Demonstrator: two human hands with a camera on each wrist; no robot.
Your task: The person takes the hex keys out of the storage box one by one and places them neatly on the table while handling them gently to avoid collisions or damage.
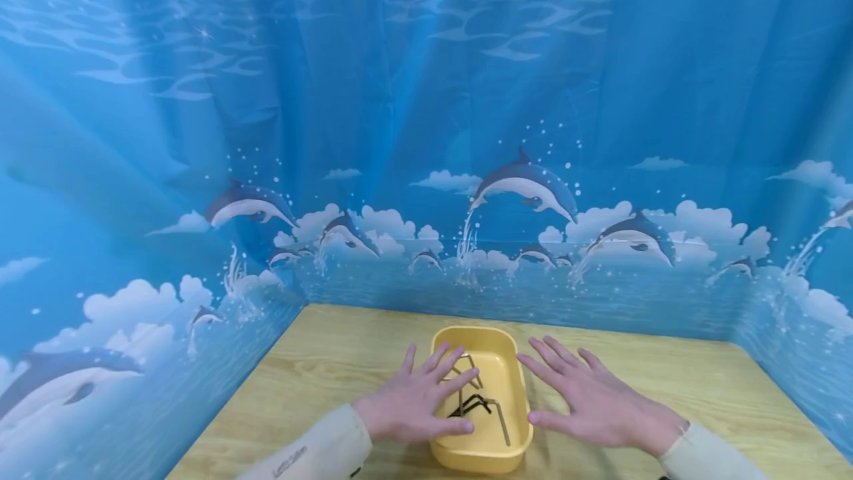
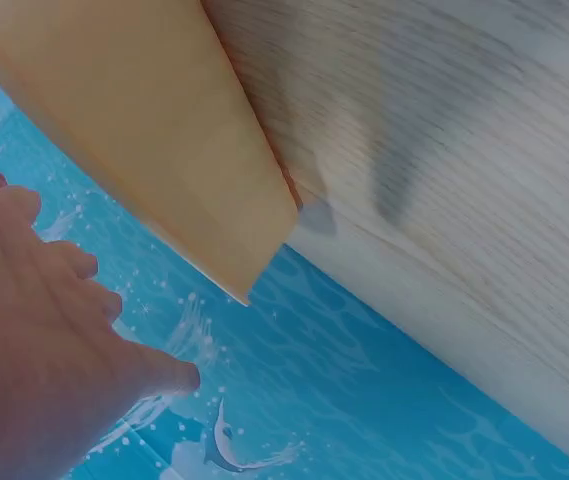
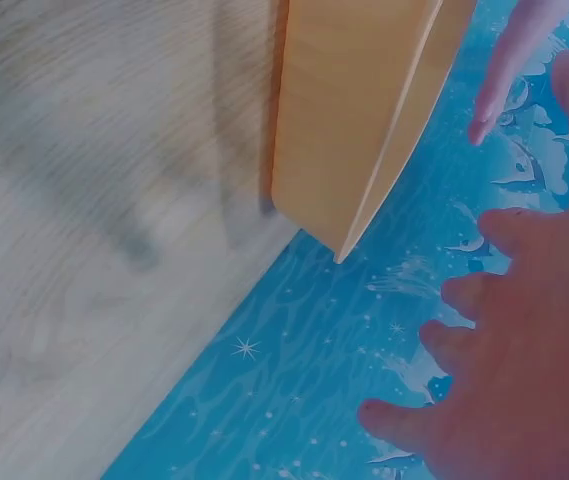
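A yellow rectangular tray with rounded corners stands on the table. Several L-shaped hex keys lie in it, among them a silver hex key and a black one. My left hand hovers over the tray's left side, fingers spread, and hides part of the contents. Just right of the tray, my right hand is held with its fingers spread too. Neither hand holds anything. In the wrist views, the left hand and the right hand appear apart from the tray's outer wall.
The tray stands on a light wood-grain table. Blue curtains printed with dolphins and clouds enclose the table at the back and both sides.
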